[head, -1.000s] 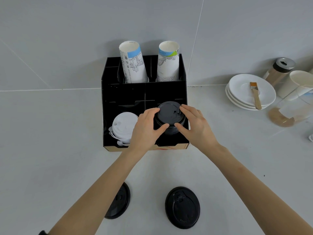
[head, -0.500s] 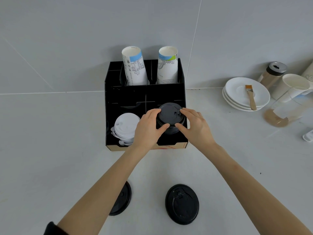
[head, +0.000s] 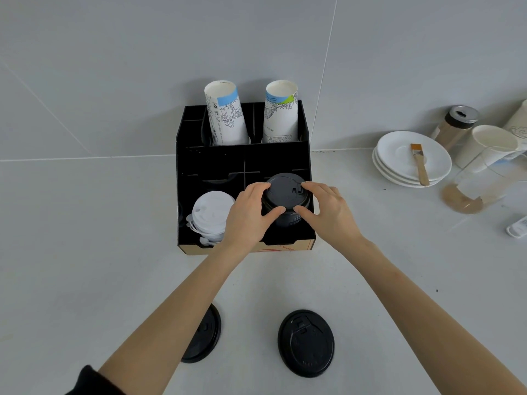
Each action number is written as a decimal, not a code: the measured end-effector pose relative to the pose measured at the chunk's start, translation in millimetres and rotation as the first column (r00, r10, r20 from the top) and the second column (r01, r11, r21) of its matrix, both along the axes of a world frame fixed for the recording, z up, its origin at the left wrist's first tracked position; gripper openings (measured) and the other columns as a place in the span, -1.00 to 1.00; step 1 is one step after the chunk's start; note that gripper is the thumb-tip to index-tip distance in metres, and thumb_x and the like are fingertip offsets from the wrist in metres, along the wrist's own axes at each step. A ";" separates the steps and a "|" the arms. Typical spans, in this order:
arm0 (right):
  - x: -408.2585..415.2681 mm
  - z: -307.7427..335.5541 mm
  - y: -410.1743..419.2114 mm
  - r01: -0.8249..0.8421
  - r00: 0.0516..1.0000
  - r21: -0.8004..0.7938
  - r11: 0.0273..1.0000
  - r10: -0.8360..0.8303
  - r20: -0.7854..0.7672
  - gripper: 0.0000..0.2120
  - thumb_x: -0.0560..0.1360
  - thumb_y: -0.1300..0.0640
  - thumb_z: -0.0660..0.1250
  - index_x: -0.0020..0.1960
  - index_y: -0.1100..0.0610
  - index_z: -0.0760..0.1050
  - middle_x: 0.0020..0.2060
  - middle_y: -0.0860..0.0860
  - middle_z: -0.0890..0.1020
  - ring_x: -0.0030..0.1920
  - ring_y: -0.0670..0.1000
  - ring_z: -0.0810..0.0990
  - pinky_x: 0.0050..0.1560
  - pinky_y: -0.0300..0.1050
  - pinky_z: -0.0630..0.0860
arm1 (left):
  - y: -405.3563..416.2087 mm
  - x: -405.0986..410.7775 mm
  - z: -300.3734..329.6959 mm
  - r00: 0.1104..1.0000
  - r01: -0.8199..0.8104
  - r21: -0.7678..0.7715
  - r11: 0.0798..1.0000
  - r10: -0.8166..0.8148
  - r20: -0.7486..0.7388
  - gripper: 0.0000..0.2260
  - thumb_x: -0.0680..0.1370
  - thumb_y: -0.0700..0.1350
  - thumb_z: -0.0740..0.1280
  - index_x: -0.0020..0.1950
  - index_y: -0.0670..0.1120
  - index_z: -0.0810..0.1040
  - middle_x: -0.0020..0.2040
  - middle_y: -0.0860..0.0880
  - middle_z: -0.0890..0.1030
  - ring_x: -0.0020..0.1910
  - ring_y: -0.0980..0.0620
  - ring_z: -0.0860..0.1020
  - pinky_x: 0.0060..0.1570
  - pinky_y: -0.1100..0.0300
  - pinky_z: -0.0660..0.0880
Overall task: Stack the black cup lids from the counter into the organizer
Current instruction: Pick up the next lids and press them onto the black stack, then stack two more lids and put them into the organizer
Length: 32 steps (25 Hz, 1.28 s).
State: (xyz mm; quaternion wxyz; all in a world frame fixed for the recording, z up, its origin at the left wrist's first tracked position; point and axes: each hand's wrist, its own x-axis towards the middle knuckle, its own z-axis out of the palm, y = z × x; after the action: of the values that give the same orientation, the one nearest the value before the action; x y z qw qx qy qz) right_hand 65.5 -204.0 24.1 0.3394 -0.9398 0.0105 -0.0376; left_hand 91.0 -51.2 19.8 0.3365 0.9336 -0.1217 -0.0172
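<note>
Stack of black cup lids (head: 286, 199), round with sip-hole tabs, sits in organizer (head: 245, 155) front-right compartment, pinched between left hand (head: 247, 215) and right hand (head: 330, 212), fingers curled on its rim.

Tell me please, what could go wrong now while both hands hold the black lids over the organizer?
1. The stack of black lids stands taller than the organizer wall; pressed unevenly by the left hand and right hand, it might tip.
2. The left forearm lies over one loose black lid on the counter and could knock it.
</note>
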 end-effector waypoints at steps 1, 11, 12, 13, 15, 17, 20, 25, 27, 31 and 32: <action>-0.8 -0.9 1.0 0.000 1.000 0.001 1.000 0.000 0.007 -0.54 0.47 0.14 0.30 0.32 0.16 0.28 0.31 0.10 0.44 0.33 0.11 0.31 0.30 -0.02 0.33 | 0.5 0.1 0.1 1.000 0.001 0.001 1.000 -0.001 0.003 -0.53 0.46 -0.03 0.34 0.31 -0.12 0.31 0.32 -0.10 0.41 0.24 -0.09 0.42 0.19 0.00 0.43; -17.8 3.3 -0.6 -0.023 0.996 0.022 0.999 0.021 0.090 -0.51 0.47 0.16 0.28 0.35 0.14 0.22 0.34 0.09 0.38 0.33 0.11 0.31 0.32 -0.10 0.25 | 5.5 -8.3 7.3 0.999 0.032 0.029 0.999 -0.032 0.016 -0.48 0.46 -0.04 0.34 0.35 -0.12 0.26 0.39 -0.13 0.30 0.36 -0.10 0.27 0.32 -0.01 0.30; -20.8 3.9 -1.5 -0.028 0.995 0.022 0.999 0.026 0.096 -0.51 0.47 0.16 0.28 0.35 0.14 0.22 0.34 0.08 0.39 0.33 0.10 0.31 0.32 -0.11 0.25 | 7.3 -11.7 8.4 0.999 0.027 0.026 0.999 -0.027 0.023 -0.49 0.46 -0.04 0.34 0.35 -0.12 0.26 0.38 -0.13 0.31 0.35 -0.10 0.28 0.32 -0.02 0.31; -24.5 4.2 -2.2 -0.032 0.995 0.023 0.999 0.030 0.099 -0.50 0.47 0.15 0.29 0.36 0.13 0.22 0.34 0.08 0.39 0.33 0.10 0.32 0.31 -0.13 0.24 | 9.3 -15.9 9.2 0.999 0.023 0.020 1.000 -0.024 0.029 -0.50 0.46 -0.05 0.34 0.34 -0.12 0.27 0.37 -0.12 0.32 0.34 -0.10 0.30 0.31 -0.02 0.32; -34.3 3.4 -3.9 -0.039 0.995 0.022 0.999 0.037 0.089 -0.50 0.47 0.14 0.28 0.36 0.12 0.22 0.34 0.07 0.38 0.33 0.08 0.31 0.30 -0.17 0.22 | 13.3 -27.9 9.4 0.999 0.033 0.000 0.999 -0.033 0.032 -0.51 0.46 -0.06 0.34 0.34 -0.12 0.28 0.36 -0.12 0.35 0.32 -0.09 0.33 0.29 0.01 0.33; -46.9 1.0 -5.4 -0.051 0.996 0.018 0.999 0.050 0.067 -0.51 0.48 0.13 0.27 0.36 0.11 0.21 0.35 0.05 0.38 0.34 0.07 0.30 0.26 -0.23 0.18 | 17.6 -43.0 6.6 0.998 0.060 -0.011 0.998 -0.060 0.011 -0.51 0.47 -0.06 0.33 0.34 -0.11 0.27 0.35 -0.11 0.36 0.30 -0.07 0.35 0.27 0.06 0.31; -69.7 -5.8 -6.5 -0.091 0.995 0.008 0.996 0.091 0.036 -0.51 0.48 0.12 0.26 0.36 0.10 0.20 0.35 0.04 0.37 0.35 0.06 0.30 0.26 -0.24 0.16 | 24.7 -68.0 -1.8 0.994 0.099 -0.026 0.995 -0.101 -0.045 -0.51 0.48 -0.05 0.31 0.36 -0.09 0.25 0.36 -0.09 0.35 0.32 -0.02 0.33 0.27 0.18 0.25; -107.4 -16.5 -6.7 -0.133 0.990 0.020 0.991 0.134 -0.045 -0.52 0.49 0.13 0.26 0.36 0.11 0.20 0.35 0.03 0.37 0.35 0.03 0.30 0.29 -0.20 0.21 | 31.3 -110.7 -19.2 0.982 0.127 -0.018 0.992 -0.128 -0.140 -0.53 0.47 -0.02 0.32 0.33 -0.08 0.29 0.32 -0.07 0.39 0.29 -0.02 0.35 0.30 0.11 0.28; -120.1 -23.0 -9.3 -0.160 0.982 0.039 0.986 0.163 -0.092 -0.52 0.49 0.13 0.26 0.36 0.10 0.21 0.35 0.02 0.38 0.34 0.02 0.32 0.26 -0.25 0.21 | 32.3 -124.7 -26.6 0.972 0.151 0.006 0.989 -0.147 -0.181 -0.54 0.47 -0.01 0.31 0.33 -0.07 0.29 0.31 -0.06 0.40 0.28 -0.02 0.36 0.31 0.04 0.31; -144.3 -36.6 -17.2 -0.236 0.943 0.074 0.969 0.246 -0.225 -0.46 0.47 0.09 0.29 0.38 0.01 0.16 0.37 -0.05 0.33 0.36 -0.04 0.29 0.25 -0.32 0.16 | 32.3 -145.5 -40.1 0.940 0.231 0.042 0.972 -0.212 -0.267 -0.52 0.48 0.02 0.29 0.35 -0.03 0.25 0.33 -0.03 0.37 0.30 0.01 0.33 0.31 0.09 0.29; -149.4 -38.9 -19.2 -0.266 0.922 0.085 0.960 0.280 -0.266 -0.43 0.46 0.08 0.31 0.39 -0.01 0.13 0.39 -0.07 0.30 0.38 -0.05 0.26 0.27 -0.30 0.15 | 31.7 -149.0 -42.9 0.928 0.256 0.054 0.965 -0.230 -0.291 -0.51 0.48 0.03 0.29 0.35 -0.03 0.25 0.33 -0.02 0.36 0.30 0.01 0.32 0.31 0.10 0.28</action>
State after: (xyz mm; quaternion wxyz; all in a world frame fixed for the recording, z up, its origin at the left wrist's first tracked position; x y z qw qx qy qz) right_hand -83.9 -223.2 -14.8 0.3585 -0.9199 -0.0724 0.1416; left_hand -58.0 -19.5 -23.2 0.3028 0.9136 -0.1862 -0.1974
